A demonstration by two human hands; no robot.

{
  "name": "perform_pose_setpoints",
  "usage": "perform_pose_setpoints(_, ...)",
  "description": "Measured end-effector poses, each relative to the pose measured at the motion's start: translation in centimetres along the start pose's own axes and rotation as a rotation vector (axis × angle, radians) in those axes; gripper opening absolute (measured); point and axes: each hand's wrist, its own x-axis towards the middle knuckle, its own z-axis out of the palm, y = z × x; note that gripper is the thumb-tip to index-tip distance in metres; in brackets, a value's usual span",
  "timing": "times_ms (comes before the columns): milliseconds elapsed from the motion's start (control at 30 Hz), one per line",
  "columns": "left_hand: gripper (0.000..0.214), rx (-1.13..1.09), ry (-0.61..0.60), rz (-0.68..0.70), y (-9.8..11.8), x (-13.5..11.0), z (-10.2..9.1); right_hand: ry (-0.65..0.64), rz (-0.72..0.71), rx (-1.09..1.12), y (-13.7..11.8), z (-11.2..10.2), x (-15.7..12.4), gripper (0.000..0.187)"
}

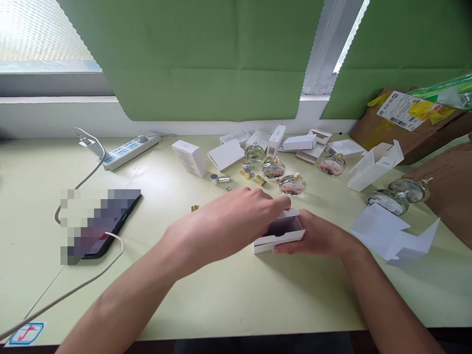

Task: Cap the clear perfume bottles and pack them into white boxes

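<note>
A small white carton (278, 243) is tilted in front of me above the table, with its open end and dark inside facing me. My right hand (313, 233) wraps round it from the right, thumb along the near side. From the left, my left hand (236, 216) reaches over the carton's opening with fingers curled at its rim and flap; its fingertips are partly hidden. Just beyond the hands stand oval glass perfume bottles (292, 185) with gold necks. Several gold and silver caps (260, 180) lie near them.
White cartons (190, 158) stand and lie at the back. On the right are an opened carton (374, 164), more bottles (387, 201), an unfolded white card insert (394, 233) and brown cardboard boxes (398, 123). A phone (114, 216), its cable and a power strip (131, 151) lie left.
</note>
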Motion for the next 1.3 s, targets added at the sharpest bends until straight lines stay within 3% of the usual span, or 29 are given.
perform_pose_setpoints(167,0.013,-0.053,0.035,0.052,0.0,0.1,-0.1,-0.045,0.033,0.034,-0.1,0.2,0.0,0.045)
perform_pose_setpoints(367,0.005,-0.056,-0.073,-0.019,-0.3,0.5,-0.5,-0.052,-0.006,0.083,0.6,0.2,0.3,0.056)
perform_pose_setpoints(467,0.007,-0.047,-0.106,-0.003,-0.6,0.1,-0.4,-0.053,-0.009,0.112,0.6,0.5,0.5,0.052)
perform_pose_setpoints(633,0.010,0.006,-0.045,0.034,-0.8,-0.6,0.1,-0.073,-0.014,0.129,0.3,1.0,0.7,0.039)
perform_pose_setpoints(800,0.008,0.008,-0.061,0.002,-0.7,-0.4,-0.4,-0.063,0.001,0.125,0.5,0.8,0.8,0.042)
perform_pose_setpoints(967,0.035,-0.111,-0.016,0.060,-0.8,-0.4,-1.3,-0.086,-0.045,0.123,1.4,0.5,0.9,0.043)
perform_pose_setpoints(1300,0.027,-0.113,-0.015,0.029,-0.9,-0.8,-1.0,-0.107,-0.087,0.167,1.2,-0.2,0.8,0.052)
